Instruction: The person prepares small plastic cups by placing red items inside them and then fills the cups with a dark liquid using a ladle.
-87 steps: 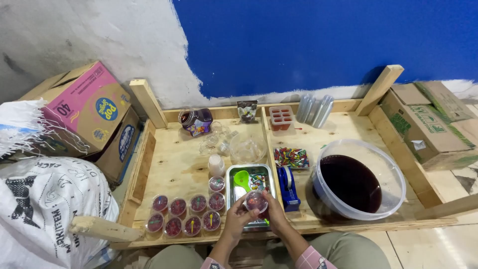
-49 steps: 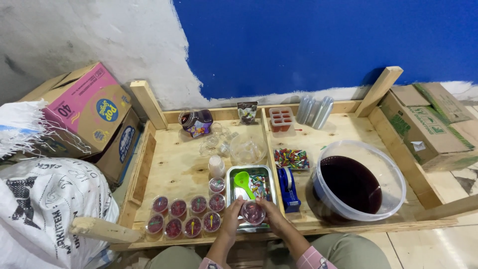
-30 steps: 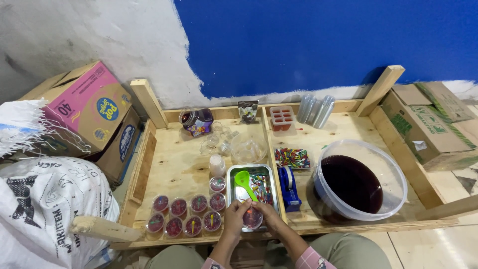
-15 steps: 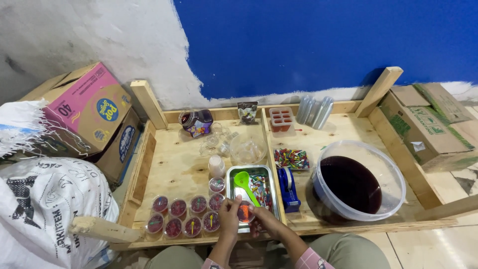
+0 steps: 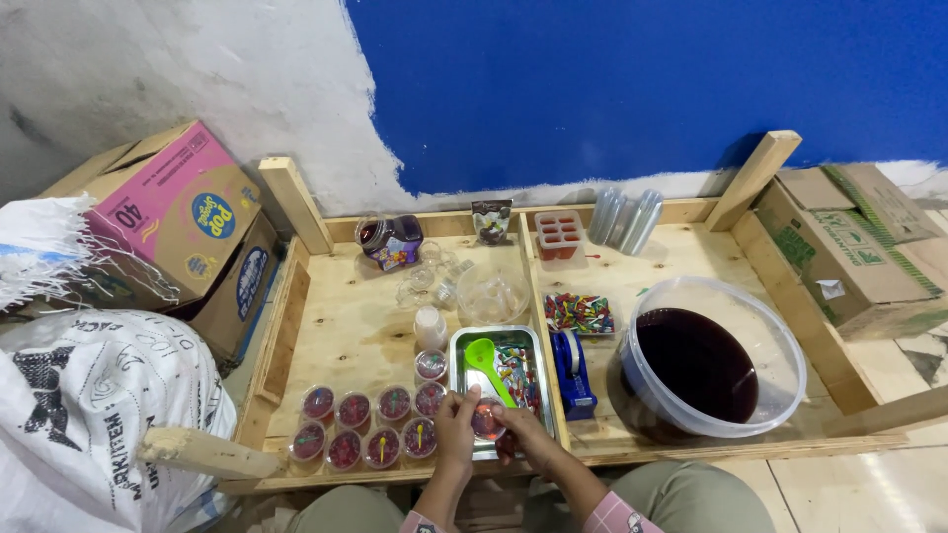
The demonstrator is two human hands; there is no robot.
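Both hands hold one small clear cup of dark red jelly (image 5: 486,420) over the near end of a steel tray (image 5: 460,347). My left hand (image 5: 455,424) grips its left side, my right hand (image 5: 520,426) its right side. A green scoop (image 5: 484,359) and colourful small spoons lie in the tray. Left of the hands stand several filled red cups (image 5: 367,426) in two rows.
A clear bucket of dark red liquid (image 5: 707,363) stands to the right, with a blue tape dispenser (image 5: 570,367) beside it. Farther back are a packet of coloured spoons (image 5: 579,313), a red mould (image 5: 559,234), a jar (image 5: 390,240) and empty cups (image 5: 429,326). Cardboard boxes (image 5: 178,222) flank the wooden tray table (image 5: 346,326).
The cup moved from above the tray's middle down to its near end, closer to me, with both hands still on it.
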